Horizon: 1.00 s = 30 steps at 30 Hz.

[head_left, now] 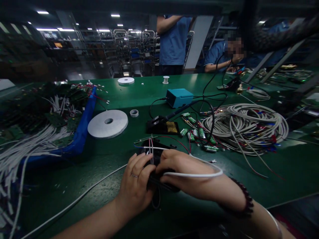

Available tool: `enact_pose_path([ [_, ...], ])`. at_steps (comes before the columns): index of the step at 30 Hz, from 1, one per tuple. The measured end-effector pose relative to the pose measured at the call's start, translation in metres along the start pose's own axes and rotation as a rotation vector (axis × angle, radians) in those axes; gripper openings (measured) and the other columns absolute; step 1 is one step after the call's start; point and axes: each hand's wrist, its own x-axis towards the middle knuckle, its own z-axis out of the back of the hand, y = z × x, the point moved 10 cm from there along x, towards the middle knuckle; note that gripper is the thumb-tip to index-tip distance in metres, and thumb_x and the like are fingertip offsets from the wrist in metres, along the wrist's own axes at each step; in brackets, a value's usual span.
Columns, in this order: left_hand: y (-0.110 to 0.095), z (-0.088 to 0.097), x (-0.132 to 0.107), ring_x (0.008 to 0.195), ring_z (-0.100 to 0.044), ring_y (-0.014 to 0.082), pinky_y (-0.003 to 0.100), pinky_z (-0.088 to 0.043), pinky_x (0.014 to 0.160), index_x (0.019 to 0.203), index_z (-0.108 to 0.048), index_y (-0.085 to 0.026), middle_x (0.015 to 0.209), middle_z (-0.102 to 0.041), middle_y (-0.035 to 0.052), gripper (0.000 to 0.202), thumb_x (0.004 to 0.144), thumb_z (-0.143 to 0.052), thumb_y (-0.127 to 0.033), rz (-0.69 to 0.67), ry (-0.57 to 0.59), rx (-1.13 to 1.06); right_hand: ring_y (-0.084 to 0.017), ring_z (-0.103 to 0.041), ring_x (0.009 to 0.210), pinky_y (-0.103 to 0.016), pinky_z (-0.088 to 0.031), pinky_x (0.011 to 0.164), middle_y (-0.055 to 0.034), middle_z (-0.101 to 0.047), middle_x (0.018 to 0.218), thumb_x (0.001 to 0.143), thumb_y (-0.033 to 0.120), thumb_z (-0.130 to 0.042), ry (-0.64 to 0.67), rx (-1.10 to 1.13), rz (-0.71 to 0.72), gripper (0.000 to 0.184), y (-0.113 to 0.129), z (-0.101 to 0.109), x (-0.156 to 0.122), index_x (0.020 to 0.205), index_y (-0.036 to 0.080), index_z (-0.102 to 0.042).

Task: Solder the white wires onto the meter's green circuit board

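Observation:
My left hand and my right hand are both closed around a small black device on the green table, near its front middle. Thin red and white wires run over the device's top. A white cable loops over the back of my right hand and trails off to the left across the table. A dark bead bracelet sits on my right wrist.
A blue bin of circuit boards and white wires lies left. A white tape roll, a soldering iron stand, a teal box, green components and a coiled grey cable bundle lie ahead. Two people in blue are behind the table.

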Motion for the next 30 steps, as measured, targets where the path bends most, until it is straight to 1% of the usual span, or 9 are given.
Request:
enact_pose_path([
  [3, 0.0, -0.001, 0.001, 0.12, -0.042, 0.0264, 0.043, -0.028, 0.111, 0.113, -0.047, -0.008, 0.123, -0.048, 0.0155, 0.029, 0.084, -0.049, -0.009, -0.007, 0.003, 0.0, -0.016, -0.059, 0.095, -0.026, -0.043, 0.083, -0.0032, -0.065, 0.102, 0.082, 0.024, -0.066, -0.029, 0.128, -0.01, 0.026, -0.003, 0.007, -0.015, 0.107, 0.018, -0.061],
  [7, 0.0, -0.001, 0.002, 0.119, -0.042, 0.0267, 0.042, -0.027, 0.111, 0.112, -0.048, -0.009, 0.124, -0.047, 0.0144, 0.03, 0.082, -0.049, -0.008, -0.011, -0.005, -0.009, -0.012, -0.059, 0.084, -0.025, -0.045, 0.079, 0.0006, -0.066, 0.087, 0.083, 0.015, -0.065, -0.298, 0.105, 0.002, 0.005, -0.008, 0.016, -0.022, 0.08, 0.017, -0.062],
  [10, 0.0, -0.001, 0.003, 0.119, -0.042, 0.0269, 0.042, -0.027, 0.111, 0.112, -0.048, -0.01, 0.124, -0.046, 0.0133, 0.031, 0.081, -0.05, -0.007, -0.015, -0.006, -0.008, -0.02, -0.057, 0.104, -0.036, -0.044, 0.094, -0.005, -0.068, 0.1, 0.08, 0.015, -0.067, -0.418, 0.016, 0.083, 0.009, -0.006, 0.011, -0.021, 0.072, 0.017, -0.063],
  [13, 0.0, -0.003, 0.004, 0.12, -0.04, 0.0281, 0.043, -0.026, 0.112, 0.112, -0.048, -0.009, 0.125, -0.045, 0.0146, 0.031, 0.081, -0.05, -0.008, -0.025, 0.017, -0.008, -0.025, -0.048, 0.124, -0.044, -0.041, 0.104, -0.0076, -0.062, 0.123, 0.082, 0.025, -0.066, -0.539, 0.066, 0.066, 0.014, -0.016, 0.006, -0.035, 0.095, 0.02, -0.068],
  [15, 0.0, -0.003, 0.004, 0.121, -0.039, 0.0285, 0.043, -0.025, 0.112, 0.112, -0.048, -0.008, 0.126, -0.044, 0.0149, 0.033, 0.079, -0.049, -0.008, -0.027, 0.028, -0.007, -0.023, -0.053, 0.118, -0.04, -0.045, 0.1, -0.007, -0.064, 0.121, 0.082, 0.032, -0.064, -0.759, 0.211, -0.036, 0.025, -0.033, 0.005, -0.061, 0.105, 0.023, -0.066],
  [18, 0.0, -0.003, 0.003, 0.121, -0.039, 0.0279, 0.043, -0.026, 0.112, 0.112, -0.048, -0.009, 0.127, -0.044, 0.0141, 0.036, 0.076, -0.049, -0.006, -0.026, 0.039, -0.011, -0.014, -0.064, 0.079, -0.025, -0.052, 0.074, -0.001, -0.066, 0.084, 0.083, 0.038, -0.061, -1.13, 0.568, -0.397, 0.018, -0.08, -0.027, -0.11, 0.089, 0.022, -0.062],
  [20, 0.001, -0.003, 0.003, 0.121, -0.039, 0.0277, 0.043, -0.026, 0.112, 0.112, -0.047, -0.01, 0.126, -0.044, 0.0139, 0.037, 0.076, -0.05, -0.007, -0.019, 0.04, -0.011, -0.011, -0.057, 0.06, -0.02, -0.048, 0.056, 0.0031, -0.059, 0.069, 0.081, 0.042, -0.061, -1.131, 0.753, -0.532, 0.022, -0.094, -0.063, -0.114, 0.086, 0.021, -0.056],
  [23, 0.002, -0.004, 0.004, 0.121, -0.039, 0.0279, 0.045, -0.028, 0.111, 0.113, -0.047, -0.01, 0.126, -0.044, 0.0145, 0.036, 0.077, -0.05, -0.007, -0.008, 0.031, -0.003, -0.009, -0.05, 0.047, -0.019, -0.038, 0.043, 0.0015, -0.06, 0.065, 0.08, 0.047, -0.057, -0.943, 0.829, -0.506, 0.03, -0.091, -0.095, -0.083, 0.085, 0.018, -0.06],
  [30, -0.002, 0.002, 0.001, 0.122, -0.039, 0.0275, 0.048, -0.033, 0.107, 0.113, -0.048, -0.012, 0.125, -0.048, 0.0148, 0.039, 0.075, -0.044, -0.004, -0.001, 0.007, 0.021, -0.013, -0.046, 0.034, -0.022, -0.033, 0.034, 0.0027, -0.05, 0.041, 0.082, 0.06, -0.05, -0.765, 0.878, -0.417, 0.049, -0.08, -0.115, -0.029, 0.089, 0.014, -0.065],
])
